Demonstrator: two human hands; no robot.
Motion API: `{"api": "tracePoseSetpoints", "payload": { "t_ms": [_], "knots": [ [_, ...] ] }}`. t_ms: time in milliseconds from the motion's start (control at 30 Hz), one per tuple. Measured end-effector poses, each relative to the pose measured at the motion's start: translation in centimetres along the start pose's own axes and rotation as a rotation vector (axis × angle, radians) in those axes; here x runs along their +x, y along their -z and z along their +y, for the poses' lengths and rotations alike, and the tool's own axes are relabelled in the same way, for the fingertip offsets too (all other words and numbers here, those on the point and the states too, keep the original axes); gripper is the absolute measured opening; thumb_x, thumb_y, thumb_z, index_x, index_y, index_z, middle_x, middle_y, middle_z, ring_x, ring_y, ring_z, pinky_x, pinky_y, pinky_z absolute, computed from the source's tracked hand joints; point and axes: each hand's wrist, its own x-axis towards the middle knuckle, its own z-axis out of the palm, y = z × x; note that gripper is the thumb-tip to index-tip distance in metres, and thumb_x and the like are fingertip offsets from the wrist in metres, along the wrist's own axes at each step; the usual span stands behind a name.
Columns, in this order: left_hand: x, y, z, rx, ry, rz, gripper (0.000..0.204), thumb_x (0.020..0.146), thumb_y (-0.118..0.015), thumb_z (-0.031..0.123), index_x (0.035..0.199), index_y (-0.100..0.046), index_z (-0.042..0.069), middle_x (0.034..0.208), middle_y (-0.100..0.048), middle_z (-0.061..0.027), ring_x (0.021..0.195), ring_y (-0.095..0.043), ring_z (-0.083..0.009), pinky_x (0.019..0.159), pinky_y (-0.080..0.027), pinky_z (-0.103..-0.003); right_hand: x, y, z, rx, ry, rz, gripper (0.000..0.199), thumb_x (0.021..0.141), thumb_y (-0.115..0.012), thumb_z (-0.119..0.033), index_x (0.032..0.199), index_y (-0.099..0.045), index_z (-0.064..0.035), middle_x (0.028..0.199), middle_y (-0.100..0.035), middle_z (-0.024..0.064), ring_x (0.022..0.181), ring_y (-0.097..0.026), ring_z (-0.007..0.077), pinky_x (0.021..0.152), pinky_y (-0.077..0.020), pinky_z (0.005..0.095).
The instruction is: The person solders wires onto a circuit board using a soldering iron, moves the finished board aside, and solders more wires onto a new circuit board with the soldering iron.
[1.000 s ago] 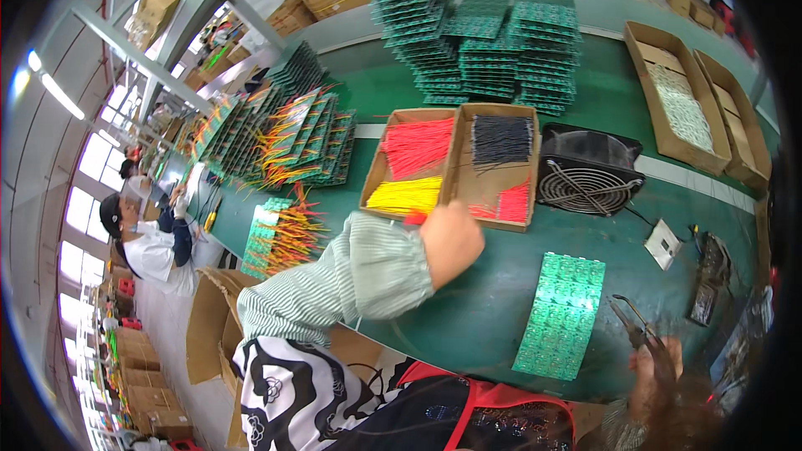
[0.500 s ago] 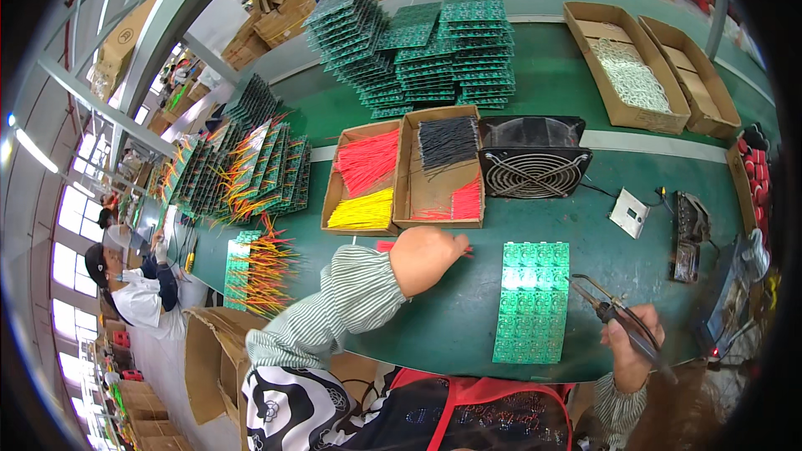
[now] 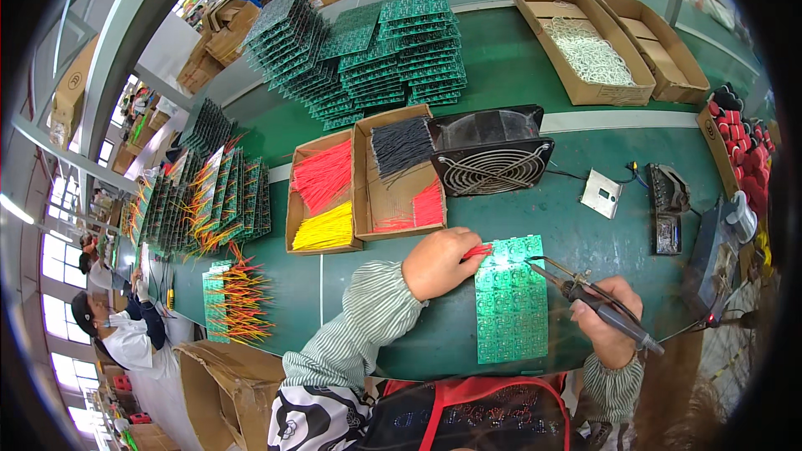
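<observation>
A green circuit board panel (image 3: 511,317) lies flat on the table in front of me. At its upper left edge, my left hand (image 3: 441,262) is closed round a small bunch of red wires (image 3: 478,251), whose ends reach the board. My right hand (image 3: 614,305) grips a soldering iron (image 3: 576,291) with a thin curved metal tube alongside. The iron points left, its tip over the board's upper right part; whether it touches cannot be made out. Just beyond my left hand, a cardboard box (image 3: 359,221) holds black and red wires.
Another box (image 3: 290,230) holds red and yellow wires. A black fan (image 3: 493,154) stands beside the boxes, before tall stacks of boards (image 3: 422,42). Wired boards (image 3: 225,192) are at left. A metal stand (image 3: 666,213) sits at right. A co-worker (image 3: 125,326) works at far left.
My left hand has moved right and brought the red wires to the board's upper edge. My right hand has moved the soldering iron left over the board. The whole view has shifted.
</observation>
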Motion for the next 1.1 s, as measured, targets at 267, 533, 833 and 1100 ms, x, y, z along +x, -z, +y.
{"api": "tracePoseSetpoints", "payload": {
  "t_ms": [267,533,833,1100],
  "knots": [
    [0.4,-1.0,-0.6,-0.114,0.019,0.08,0.017,0.081,-0.065,0.016,0.078,-0.06,0.001,0.075,-0.059,-0.016,0.07,-0.058,-0.0343,0.062,-0.047,-0.041,0.9,-0.3,1.1,-0.007,0.007,-0.018,0.019,0.07,-0.075,-0.008,0.079,-0.059,-0.0008,0.062,-0.062,0.0037,0.055,-0.056,0.0073,0.052,-0.045,0.0233],
    [0.3,0.3,-1.1,-0.218,0.143,0.002,0.016,0.078,-0.071,0.012,0.085,-0.065,-0.001,0.073,-0.06,-0.0125,0.065,-0.057,-0.0256,0.061,-0.045,-0.034,2.8,-1.3,-0.5,-0.085,0.095,-0.106,0.017,0.072,-0.074,-0.011,0.079,-0.061,-0.0035,0.061,-0.062,0.0027,0.053,-0.059,0.0082,0.051,-0.0459,0.0237],
    [1.0,0.1,-0.8,-0.196,0.178,-0.083,0.016,0.08,-0.07,0.012,0.086,-0.065,-0.002,0.074,-0.059,-0.0118,0.064,-0.055,-0.0238,0.059,-0.044,-0.033,3.3,-2.1,0.3,-0.067,0.056,-0.121,0.016,0.072,-0.072,-0.013,0.078,-0.06,-0.0045,0.059,-0.059,0.0025,0.052,-0.057,0.0088,0.05,-0.0451,0.0254],
    [0.9,-0.1,-1.8,-0.261,0.275,-0.121,0.017,0.079,-0.069,0.013,0.085,-0.064,-0.002,0.071,-0.057,-0.0117,0.062,-0.054,-0.0213,0.059,-0.044,-0.033,3.8,-3.4,1.1,-0.057,0.063,-0.156,0.018,0.072,-0.072,-0.013,0.077,-0.058,-0.0038,0.06,-0.058,0.0055,0.052,-0.056,0.0105,0.05,-0.0449,0.0267]
  ]
}}
